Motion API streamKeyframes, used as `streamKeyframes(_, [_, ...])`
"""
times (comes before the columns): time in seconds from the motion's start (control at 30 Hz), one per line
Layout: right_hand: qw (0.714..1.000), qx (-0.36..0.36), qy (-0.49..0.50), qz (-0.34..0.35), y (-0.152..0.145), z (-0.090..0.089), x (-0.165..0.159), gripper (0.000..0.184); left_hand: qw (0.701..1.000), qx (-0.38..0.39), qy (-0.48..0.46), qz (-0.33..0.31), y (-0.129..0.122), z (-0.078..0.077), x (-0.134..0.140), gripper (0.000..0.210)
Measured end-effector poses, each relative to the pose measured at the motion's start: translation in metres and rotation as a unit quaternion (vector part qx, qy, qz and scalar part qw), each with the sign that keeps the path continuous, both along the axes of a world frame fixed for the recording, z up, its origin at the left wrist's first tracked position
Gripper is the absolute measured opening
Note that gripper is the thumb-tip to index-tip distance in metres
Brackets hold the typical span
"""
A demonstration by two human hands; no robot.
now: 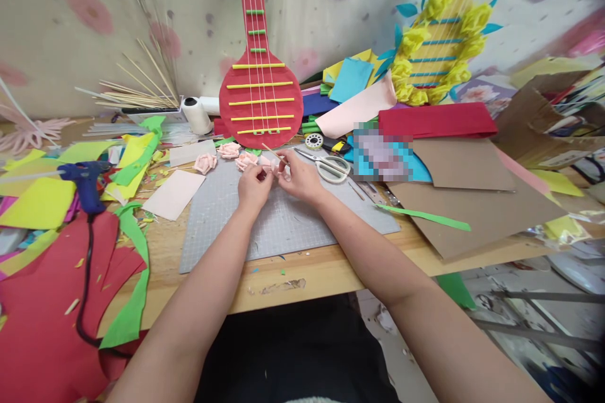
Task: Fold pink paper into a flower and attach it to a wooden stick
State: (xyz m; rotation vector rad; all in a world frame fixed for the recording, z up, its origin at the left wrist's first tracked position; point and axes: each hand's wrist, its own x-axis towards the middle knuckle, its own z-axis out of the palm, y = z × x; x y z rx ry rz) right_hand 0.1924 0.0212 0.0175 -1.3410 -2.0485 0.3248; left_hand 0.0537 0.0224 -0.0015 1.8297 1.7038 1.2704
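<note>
My left hand (pixel 254 189) and my right hand (pixel 300 175) meet above the grey cutting mat (pixel 293 227), fingers closed. Between the fingertips is a small pale pink paper piece (pixel 267 164), partly covered by them. A thin wooden stick (pixel 271 152) sticks out up and to the left from my right hand's pinch. Just beyond my left hand lie several pink paper roses (pixel 205 164). White-handled scissors (pixel 333 169) rest on the mat close to the right of my right hand.
A red paper-covered lute shape (pixel 261 101) stands behind the mat. At left are a blue glue gun (pixel 87 184) with its cord and red paper (pixel 42 302). Brown cardboard (pixel 477 214) lies right. A thread spool (pixel 196 116) and a yellow instrument with flowers (pixel 435 50) stand at the back.
</note>
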Motion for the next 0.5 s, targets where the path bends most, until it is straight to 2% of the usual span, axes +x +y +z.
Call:
streamKeyframes(0.13, [1.0, -0.015, 0.009, -0.022, -0.0012, 0.0034, -0.0014, 0.037, 1.0, -0.006, -0.028, -0.01, 0.0002, -0.0003, -0.0003, 0.012])
streamKeyframes(0.33, [0.995, -0.033, 0.072, -0.063, 0.0011, 0.0028, -0.0058, 0.03, 0.997, 0.009, -0.054, -0.047, 0.001, -0.0036, 0.0011, 0.01])
streamKeyframes(0.5, [0.988, -0.065, 0.136, -0.045, 0.0075, -0.0035, -0.0037, 0.029, 0.998, 0.004, -0.058, -0.036, 0.0007, -0.0016, 0.0014, 0.011])
